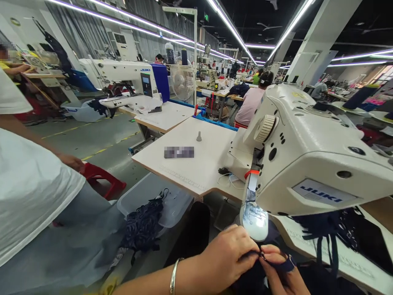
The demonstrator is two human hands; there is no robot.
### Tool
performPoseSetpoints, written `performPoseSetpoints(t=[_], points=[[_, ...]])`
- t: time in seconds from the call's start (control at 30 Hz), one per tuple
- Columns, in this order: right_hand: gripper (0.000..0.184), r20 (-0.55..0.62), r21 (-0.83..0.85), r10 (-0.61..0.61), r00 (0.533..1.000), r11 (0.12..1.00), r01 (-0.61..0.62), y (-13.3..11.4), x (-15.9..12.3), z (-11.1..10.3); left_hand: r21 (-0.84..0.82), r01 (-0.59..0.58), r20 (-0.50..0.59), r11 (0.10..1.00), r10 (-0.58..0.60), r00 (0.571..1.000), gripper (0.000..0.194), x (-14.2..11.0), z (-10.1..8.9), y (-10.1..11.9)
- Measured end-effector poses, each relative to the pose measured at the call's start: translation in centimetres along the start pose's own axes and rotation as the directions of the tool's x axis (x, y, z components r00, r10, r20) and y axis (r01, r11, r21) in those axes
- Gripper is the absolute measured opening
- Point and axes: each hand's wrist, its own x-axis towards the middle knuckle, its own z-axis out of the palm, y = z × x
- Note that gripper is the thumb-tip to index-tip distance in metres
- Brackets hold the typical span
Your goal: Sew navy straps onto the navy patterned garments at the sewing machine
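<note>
Right hand [284,273] cut off below; dark rectangle [179,152] blurred; person [33,176] cropped left.

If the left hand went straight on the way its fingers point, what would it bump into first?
Probably the right hand, just ahead, past the dark strip the left hand holds; depth is hard to judge from this one view.

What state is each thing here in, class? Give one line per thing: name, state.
Left hand: pinching navy fabric
Right hand: pinching too, fingertips close to the left's
Navy fabric: held between both hands
Plastic bin: uncovered, holding a tangled dark pile
Ceiling lights: lit
Fan: upright; spinning or still, cannot tell
</note>
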Motion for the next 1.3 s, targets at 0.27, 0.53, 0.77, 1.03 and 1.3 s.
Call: performPoseSetpoints(t=[0.27, 0.53, 0.77, 1.03, 1.3], points=[[0.008, 0.093, 0.068, 0.054, 0.994, 0.996, -0.060, -1.0, 1.4, -0.1, 0.155, -0.097, -0.138, 0.983, 0.119, 0.983, 0.019, 0.5, 0.5, -0.5], [0.009, 0.095, 0.060, 0.105, 0.990, 0.992, -0.111, -0.8, 0.9, -0.3, 0.189, -0.122, -0.167, 0.974, 0.155, 0.974, 0.020, 0.2, 1.4, -0.7], [0.008, 0.163, -0.055, 0.069, 0.984, 0.997, -0.060, -0.8, 1.1, -1.1, 0.154, -0.121, -0.101, 0.981, 0.137, 0.985, 0.025, 0.4, 1.3, -0.6], [0.009, 0.311, -0.288, 0.085, 0.946, 0.958, 0.008, -1.9, 2.2, -1.8, -0.007, 0.052, 0.051, 0.999, -0.052, 0.997, 0.019, 1.0, 0.5, 0.5], [0.014, 0.308, -0.395, 0.191, 0.932, 0.917, -0.057, -1.8, 4.5, -0.5, 0.370, 0.037, -0.159, 0.928, 0.024, 0.987, 0.015, 1.8, 0.2, -0.8]])
